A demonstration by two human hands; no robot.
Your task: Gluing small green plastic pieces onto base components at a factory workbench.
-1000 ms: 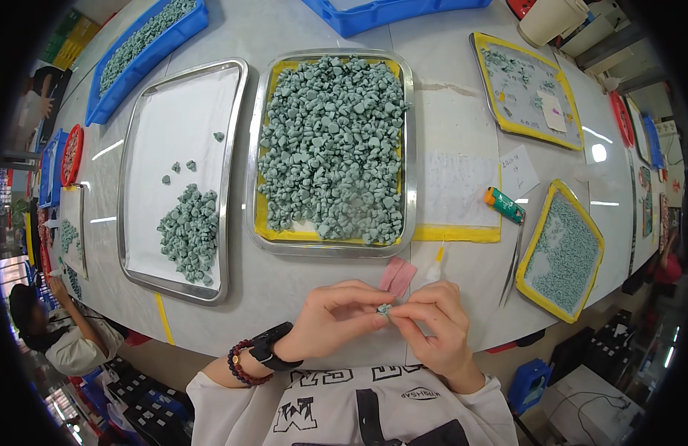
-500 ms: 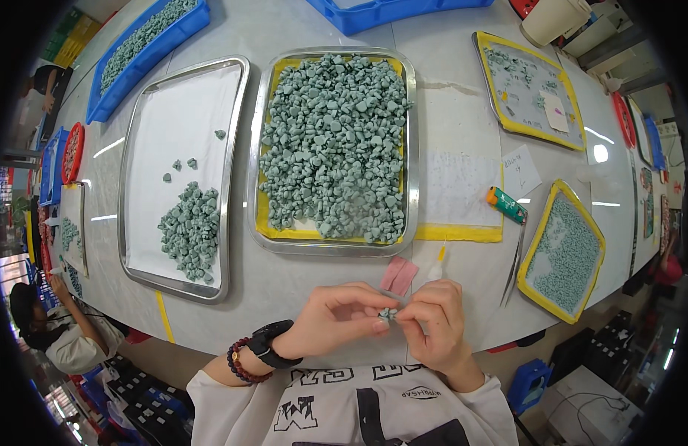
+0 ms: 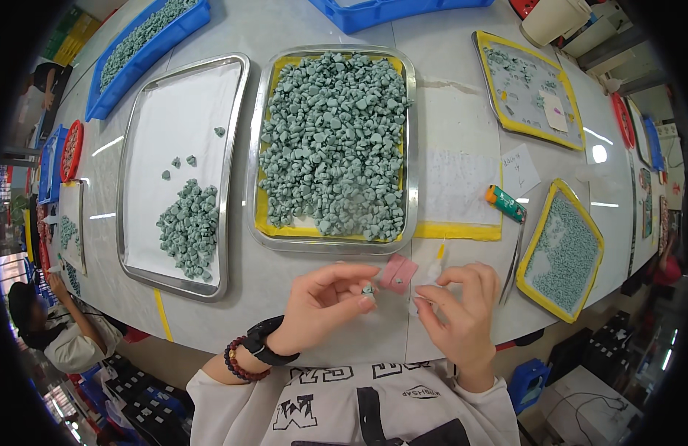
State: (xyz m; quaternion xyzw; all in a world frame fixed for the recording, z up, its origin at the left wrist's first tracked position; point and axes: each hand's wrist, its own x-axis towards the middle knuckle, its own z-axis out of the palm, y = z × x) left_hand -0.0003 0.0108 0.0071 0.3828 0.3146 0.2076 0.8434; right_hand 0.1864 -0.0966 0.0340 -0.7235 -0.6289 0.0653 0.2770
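Note:
My left hand pinches a small grey-green stone piece between thumb and fingertips. To its right, my right hand is curled, with thumb and forefinger tips close together. A small whitish bit shows by those tips, too small to make out. Just beyond the hands lies a folded pink cloth with a tiny green stone on it. Beside the cloth, a white glue bottle with a yellow tip is partly hidden behind my right fingers.
Ahead stands a metal tray heaped with green stones. Left of it, a white-lined tray holds a smaller pile. On the right lie a green-and-orange lighter-like tube, tweezers and a yellow-edged tray of small stones.
My hands have drawn apart: the right went right, the left slightly left, keeping the stone piece. A small green stone now shows on the pink cloth.

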